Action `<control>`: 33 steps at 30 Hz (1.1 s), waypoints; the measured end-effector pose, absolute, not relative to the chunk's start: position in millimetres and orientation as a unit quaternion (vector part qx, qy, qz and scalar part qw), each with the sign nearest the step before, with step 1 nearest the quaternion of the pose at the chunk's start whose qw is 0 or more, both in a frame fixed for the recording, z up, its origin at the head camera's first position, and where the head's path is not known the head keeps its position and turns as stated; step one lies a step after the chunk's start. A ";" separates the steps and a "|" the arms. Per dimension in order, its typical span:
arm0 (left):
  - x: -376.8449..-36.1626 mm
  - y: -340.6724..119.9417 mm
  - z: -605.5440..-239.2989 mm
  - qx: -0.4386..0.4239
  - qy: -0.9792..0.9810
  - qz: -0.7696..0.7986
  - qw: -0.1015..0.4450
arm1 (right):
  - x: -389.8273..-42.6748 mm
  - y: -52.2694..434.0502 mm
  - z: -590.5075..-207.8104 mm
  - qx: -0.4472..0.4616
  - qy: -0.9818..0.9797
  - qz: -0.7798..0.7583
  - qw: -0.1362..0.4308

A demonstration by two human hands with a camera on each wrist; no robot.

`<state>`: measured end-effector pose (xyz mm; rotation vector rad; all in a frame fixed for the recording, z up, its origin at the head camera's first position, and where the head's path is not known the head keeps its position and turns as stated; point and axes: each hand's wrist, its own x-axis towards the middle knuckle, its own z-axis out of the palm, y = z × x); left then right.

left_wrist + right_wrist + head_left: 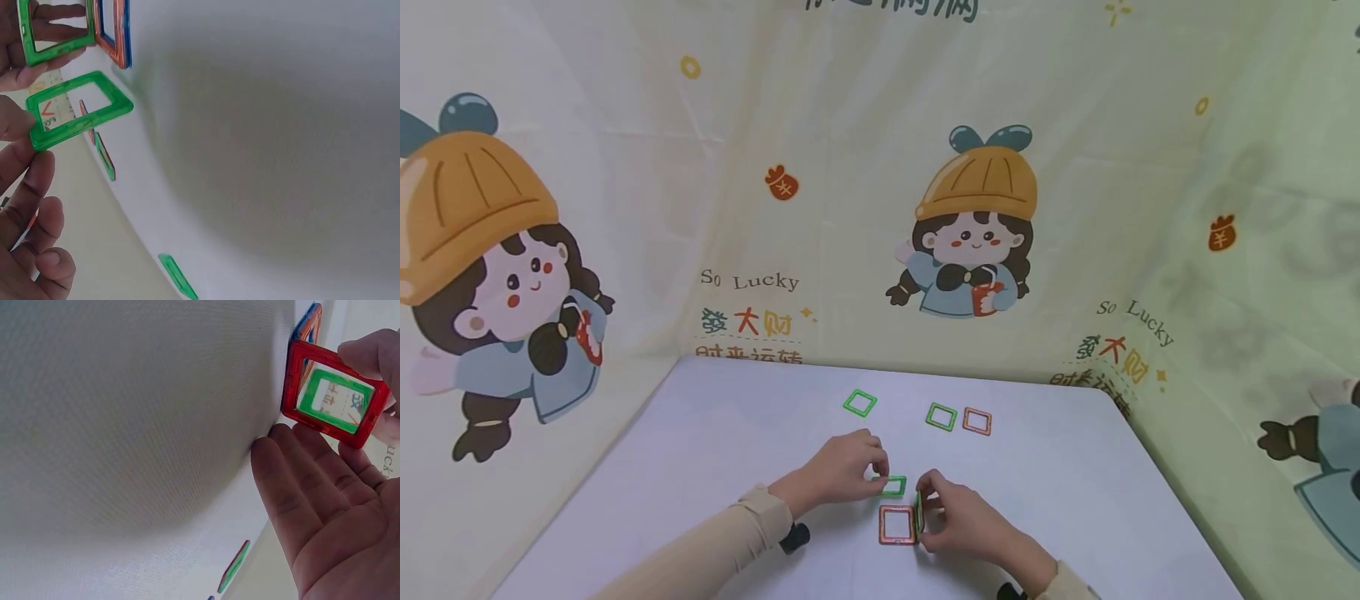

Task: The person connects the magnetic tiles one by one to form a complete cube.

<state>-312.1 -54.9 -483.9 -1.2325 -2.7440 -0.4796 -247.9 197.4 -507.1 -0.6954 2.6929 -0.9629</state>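
My left hand (842, 471) pinches a green square frame tile (78, 126) by one corner between thumb and finger. That tile is tilted just beyond an orange square frame tile (897, 542), whose other face shows blue in the left wrist view. My right hand (961, 518) holds a second frame tile (289, 384) on edge along the orange tile's right side, thumb and index finger at its edges. Its face towards my palm is red, and the opposite face is green. The other right fingers (284, 487) extend straight, tips near the tabletop.
Farther back on the white table (722, 442) lie a green frame tile (850, 407) at the left, and another green one (929, 417) next to an orange one (966, 421) at the right. A printed cloth (850, 250) hangs behind the table's far edge.
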 end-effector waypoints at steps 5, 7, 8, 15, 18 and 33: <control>-307.0 -50.6 -485.9 -0.405 -0.899 -0.160 0.031 | -247.4 197.4 -507.0 -0.236 0.905 -0.338 0.108; -305.3 -49.3 -486.4 -0.403 -0.900 -0.165 0.021 | -246.6 197.0 -506.4 -0.235 0.904 -0.341 0.110; -304.8 -48.6 -486.7 -0.402 -0.900 -0.167 0.018 | -246.3 196.7 -506.2 -0.234 0.904 -0.342 0.111; -303.4 -45.5 -487.1 -0.407 -0.896 -0.176 0.004 | -246.4 196.7 -504.8 -0.221 0.909 -0.332 0.122; -303.8 -44.2 -486.8 -0.410 -0.894 -0.181 0.002 | -246.4 197.6 -503.9 -0.228 0.909 -0.329 0.118; -305.9 -44.1 -488.1 -0.414 -0.893 -0.177 -0.012 | -247.5 201.9 -499.1 -0.253 0.892 -0.347 0.139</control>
